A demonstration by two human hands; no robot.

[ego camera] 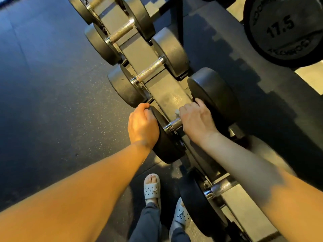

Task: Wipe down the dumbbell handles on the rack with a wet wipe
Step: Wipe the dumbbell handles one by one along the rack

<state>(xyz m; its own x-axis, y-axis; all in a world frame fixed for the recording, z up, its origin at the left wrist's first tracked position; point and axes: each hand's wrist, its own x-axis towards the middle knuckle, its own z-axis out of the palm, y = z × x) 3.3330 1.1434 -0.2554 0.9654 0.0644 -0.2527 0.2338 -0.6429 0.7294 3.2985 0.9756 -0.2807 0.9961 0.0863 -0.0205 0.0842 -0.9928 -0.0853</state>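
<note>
Hands and wipe on dumbbell

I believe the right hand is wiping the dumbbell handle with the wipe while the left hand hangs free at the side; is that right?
Not quite: the head view shows the left hand gripping that dumbbell's near weight head. The right hand is on the handle with the wipe.

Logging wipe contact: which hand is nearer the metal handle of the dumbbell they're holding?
Right. The right hand curls over the handle, with a white wipe peeking out at its edge. The left hand grips the dumbbell's outer weight head, beside the handle.
</note>
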